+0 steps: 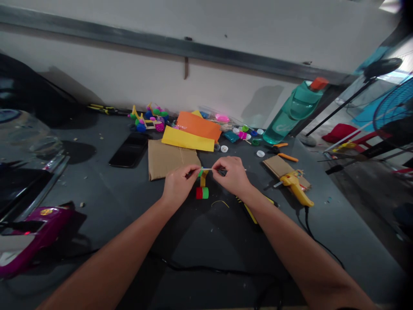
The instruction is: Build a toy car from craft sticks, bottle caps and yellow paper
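My left hand (178,184) and my right hand (231,175) meet above the dark table, pinching a thin white stick (208,169) between them. A green bottle cap (200,173) sits on the stick near my left fingers. Just below, a yellow strip (203,179) joins a red cap and a green cap (202,193) standing on the table. A flat cardboard sheet (171,159) lies beyond my left hand, under a yellow paper sheet (187,139) and an orange paper sheet (198,126). A yellow hot glue gun (295,188) rests on a cardboard piece (280,167) to the right of my right hand.
Orange-handled cutters (284,151), several loose bottle caps and small colourful toy models (146,119) lie along the back. A teal bottle (292,114) stands at the far edge. A black phone (129,150) lies left, a magenta device (32,241) at the left edge, and a black cable crosses the front.
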Demonstrator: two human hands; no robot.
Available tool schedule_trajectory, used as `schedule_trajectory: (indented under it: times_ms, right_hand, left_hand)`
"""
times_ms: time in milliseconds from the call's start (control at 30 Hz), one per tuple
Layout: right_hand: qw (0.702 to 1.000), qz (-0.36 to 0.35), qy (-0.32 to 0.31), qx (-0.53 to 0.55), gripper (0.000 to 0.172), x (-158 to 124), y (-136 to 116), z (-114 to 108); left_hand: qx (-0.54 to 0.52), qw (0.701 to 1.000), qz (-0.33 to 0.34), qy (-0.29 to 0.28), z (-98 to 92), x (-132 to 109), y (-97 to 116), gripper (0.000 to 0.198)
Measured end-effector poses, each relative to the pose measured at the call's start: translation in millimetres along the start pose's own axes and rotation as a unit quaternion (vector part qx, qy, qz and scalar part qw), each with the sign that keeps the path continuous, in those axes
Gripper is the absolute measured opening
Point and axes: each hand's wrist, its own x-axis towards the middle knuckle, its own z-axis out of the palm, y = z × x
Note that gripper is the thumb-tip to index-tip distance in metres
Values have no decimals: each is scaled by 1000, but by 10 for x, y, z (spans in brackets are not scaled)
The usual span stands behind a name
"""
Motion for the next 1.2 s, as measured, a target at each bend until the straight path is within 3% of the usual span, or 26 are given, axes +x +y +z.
schedule_trajectory:
  times_ms: [1200]
  right_hand:
    - [1000,-6,5,-3,7,-3,18,-10]
  left_hand:
    - [2,1000,0,2,13,-13,-28,19]
